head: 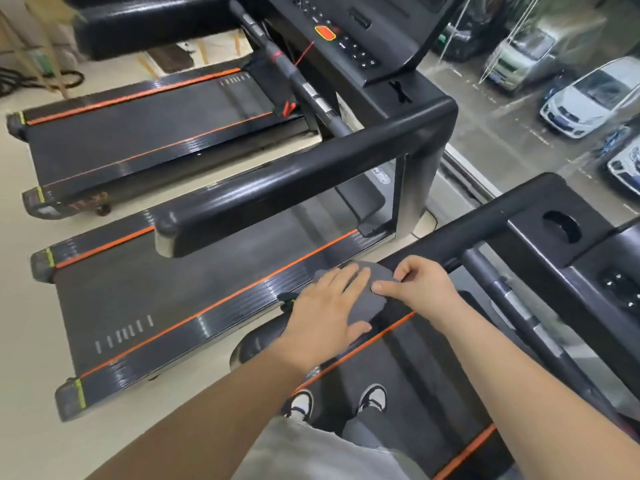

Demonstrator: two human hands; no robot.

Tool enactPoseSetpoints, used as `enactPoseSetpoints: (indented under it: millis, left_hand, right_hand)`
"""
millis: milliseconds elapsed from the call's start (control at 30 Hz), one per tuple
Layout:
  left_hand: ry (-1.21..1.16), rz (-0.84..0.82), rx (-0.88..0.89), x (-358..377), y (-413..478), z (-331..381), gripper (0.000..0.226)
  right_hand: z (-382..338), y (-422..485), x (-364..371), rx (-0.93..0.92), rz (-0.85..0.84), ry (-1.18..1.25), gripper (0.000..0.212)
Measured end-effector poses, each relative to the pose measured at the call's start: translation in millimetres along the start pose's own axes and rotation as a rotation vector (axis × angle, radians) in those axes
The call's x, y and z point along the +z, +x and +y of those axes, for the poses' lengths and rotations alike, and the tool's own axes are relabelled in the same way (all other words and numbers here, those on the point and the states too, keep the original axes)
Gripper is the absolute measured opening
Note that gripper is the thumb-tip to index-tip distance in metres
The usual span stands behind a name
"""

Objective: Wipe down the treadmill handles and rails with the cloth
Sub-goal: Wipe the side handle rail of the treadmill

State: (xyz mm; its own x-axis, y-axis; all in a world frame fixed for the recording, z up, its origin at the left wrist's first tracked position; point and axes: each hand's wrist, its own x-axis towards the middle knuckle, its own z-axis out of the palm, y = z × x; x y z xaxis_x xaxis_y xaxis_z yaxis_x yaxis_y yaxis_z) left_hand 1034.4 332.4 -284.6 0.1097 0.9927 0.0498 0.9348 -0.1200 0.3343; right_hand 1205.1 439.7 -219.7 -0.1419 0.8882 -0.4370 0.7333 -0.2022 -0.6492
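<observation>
The person's shoes (301, 405) stand on the belt (408, 375), just right of the near rail (450, 237). On that rail, toward its rounded free end, the left hand (329, 306) lies wide and flat, fingers spread, pressing the cloth (367, 308) down. The right hand (422, 285), just up-rail of it, pinches the cloth's edge between thumb and fingers.

The cloth is grey, thin and soft, and it drapes limply over the rail's top.

I judge the wiping to be early or midway. No wiped streak shows, so what is done cannot be told. The rail's upper stretch toward the console looks left to do. So do the cross handle (512, 299) right of the rail and the neighbouring treadmill's rail (294, 174) beyond.
</observation>
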Motion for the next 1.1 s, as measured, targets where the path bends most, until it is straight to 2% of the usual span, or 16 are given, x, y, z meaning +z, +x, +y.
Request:
enactPoseSetpoints:
  millis: [100, 167, 233, 333, 400, 500, 567, 600, 700, 800, 867, 967, 1033, 1100]
  left_hand:
    - [-0.021, -0.073, -0.133, -6.5, 17.5, 12.2, 0.085]
    - [-0.033, -0.15, -0.262, -7.6, 28.5, 22.7, 0.081]
    - [0.029, -0.167, -0.293, -5.5, 29.6, 26.1, 0.077]
    - [0.149, -0.111, -0.213, -7.9, -2.2, 13.3, 0.08]
    - [0.183, -0.07, -0.175, -7.2, -39.1, -7.1, 0.078]
    - [0.104, 0.067, -0.135, -9.1, -99.2, -42.0, 0.077]
    - [0.08, 0.136, -0.096, -5.9, -116.3, -54.4, 0.075]
    - [0.077, 0.111, -0.101, -7.4, -113.1, -53.6, 0.075]
    - [0.128, -0.082, -0.192, -14.1, -69.7, -29.3, 0.076]
    - [0.126, -0.111, -0.21, -10.5, -17.4, -1.9, 0.079]
    - [0.118, -0.117, -0.239, -7.3, -1.3, 6.2, 0.082]
    - [0.135, -0.049, -0.174, -10.1, -27.3, -3.1, 0.083]
    - [0.158, 0.035, -0.101, -9.2, -67.1, -21.7, 0.079]
    - [0.119, 0.143, -0.107, -4.7, -106.3, -45.3, 0.076]
  right_hand:
    - [8.3, 4.1, -15.8, 0.155, 0.0, 0.156, 0.04]
    - [14.9, 7.1, -23.9, 0.134, 0.179, 0.079, 0.034]
    - [11.8, 8.8, -20.6, 0.044, 0.315, -0.023, 0.025]
    - [-6.2, 6.8, 8.2, -0.198, 0.184, -0.197, 0.019]
    - [-16.6, 2.5, 23.3, -0.35, 0.099, -0.398, 0.027]
    - [-16.4, -6.7, 26.4, -0.44, -0.034, -0.661, 0.049]
    - [-11.7, -10.6, 25.0, -0.444, -0.089, -0.732, 0.067]
    - [-9.7, -11.4, 25.5, -0.453, -0.079, -0.745, 0.07]
    - [-6.9, -10.9, 29.6, -0.493, 0.018, -0.773, 0.064]
    - [-7.1, -7.9, 29.2, -0.527, 0.097, -0.715, 0.05]
    - [-7.5, -6.7, 27.1, -0.531, 0.108, -0.713, 0.049]
    - [-11.8, -7.5, 27.4, -0.486, 0.08, -0.747, 0.052]
    - [-14.4, -7.7, 27.6, -0.431, 0.047, -0.742, 0.062]
    - [-15.0, -7.7, 27.9, -0.416, 0.037, -0.725, 0.069]
